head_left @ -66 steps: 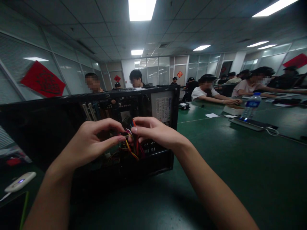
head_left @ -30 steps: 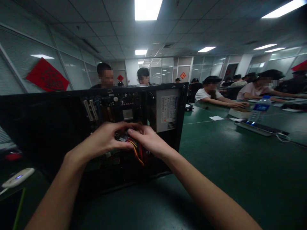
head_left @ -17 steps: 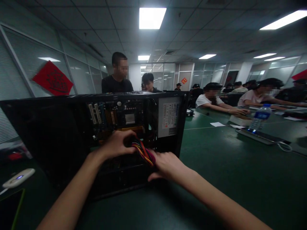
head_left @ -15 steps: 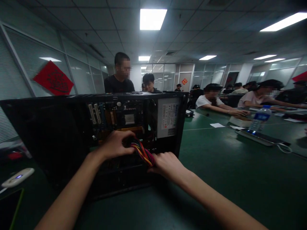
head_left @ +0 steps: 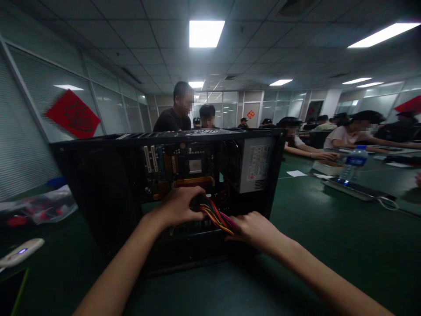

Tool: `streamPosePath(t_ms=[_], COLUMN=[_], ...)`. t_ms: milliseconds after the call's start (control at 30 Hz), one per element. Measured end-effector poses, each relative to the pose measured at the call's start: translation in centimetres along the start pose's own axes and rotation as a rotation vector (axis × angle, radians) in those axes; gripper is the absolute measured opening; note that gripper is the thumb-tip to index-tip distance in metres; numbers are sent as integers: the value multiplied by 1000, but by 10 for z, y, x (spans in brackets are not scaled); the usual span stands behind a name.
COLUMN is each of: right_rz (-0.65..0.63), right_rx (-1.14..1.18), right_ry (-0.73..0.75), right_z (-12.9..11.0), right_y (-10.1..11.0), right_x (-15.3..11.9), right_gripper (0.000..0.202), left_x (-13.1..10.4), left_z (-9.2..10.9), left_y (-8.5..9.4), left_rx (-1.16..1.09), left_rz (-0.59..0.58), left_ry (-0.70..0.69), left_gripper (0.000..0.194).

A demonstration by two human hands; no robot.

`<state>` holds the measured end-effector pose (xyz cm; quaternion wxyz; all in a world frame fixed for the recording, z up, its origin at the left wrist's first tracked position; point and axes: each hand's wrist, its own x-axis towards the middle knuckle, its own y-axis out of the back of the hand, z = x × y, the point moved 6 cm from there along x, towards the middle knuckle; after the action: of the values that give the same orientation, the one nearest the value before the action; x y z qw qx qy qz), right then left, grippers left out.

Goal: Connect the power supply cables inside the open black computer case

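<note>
A bundle of red, yellow, black and purple power cables (head_left: pixel 217 216) stretches between my two hands, in front of an open black computer case (head_left: pixel 95 184). My left hand (head_left: pixel 184 202) is closed round the bundle's left end; its fingers hide what is at that end. The right end is gripped by my right hand (head_left: pixel 255 226), lower and near the case's right side. Behind the hands a motherboard (head_left: pixel 204 160) shows inside the case, with pale slots and a square metal part. A silver power supply (head_left: pixel 258 164) sits in the case's upper right.
The case stands on a green table (head_left: pixel 329 232). To the left lie a plastic bag (head_left: pixel 46 206), a white device (head_left: pixel 22 253) and a phone (head_left: pixel 12 287). On the right are a water bottle (head_left: pixel 353 163), a dark tray (head_left: pixel 358 189) and a box (head_left: pixel 327 167). Several people sit or stand beyond.
The case, both hands and the cable bundle have shifted right together in view. Both hands keep their grip. The standing person behind the case has also moved right.
</note>
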<state>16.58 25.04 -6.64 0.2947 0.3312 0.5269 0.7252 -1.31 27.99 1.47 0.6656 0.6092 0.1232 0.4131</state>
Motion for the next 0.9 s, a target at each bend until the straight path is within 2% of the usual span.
streamPosePath(t_ms=[133, 233, 300, 367, 467, 533, 700, 800, 900], right_rz=[137, 358, 520, 628, 673, 640, 518, 486, 552], right_rx=[-42, -129, -177, -186, -159, -133, -85, 23, 252], right_ry=[164, 278, 327, 346, 345, 331, 248, 246, 284], right_z=[0, 2, 4, 4, 0, -4, -7, -8, -11], right_y=[4, 4, 3, 1, -1, -2, -5, 4, 32], right_x=[-2, -5, -9, -12, -14, -13, -6, -7, -11], right_gripper=[38, 34, 35, 36, 37, 40, 48, 57, 49], left_x=[-10, -28, -41, -53, -65, -69, -68, -59, -45], left_z=[4, 0, -4, -6, -6, -3, 4, 6, 11], left_y=[18, 26, 24, 19, 18, 20, 24, 25, 28], left_rx=[23, 9, 13, 6, -4, -25, -66, -48, -34], left_rz=[-106, -227, -345, -472, -575, -586, -560, -454, -301], left_ry=[80, 184, 272, 350, 439, 454, 389, 352, 232], left_gripper=[41, 44, 48, 47, 42, 39, 39, 39, 35])
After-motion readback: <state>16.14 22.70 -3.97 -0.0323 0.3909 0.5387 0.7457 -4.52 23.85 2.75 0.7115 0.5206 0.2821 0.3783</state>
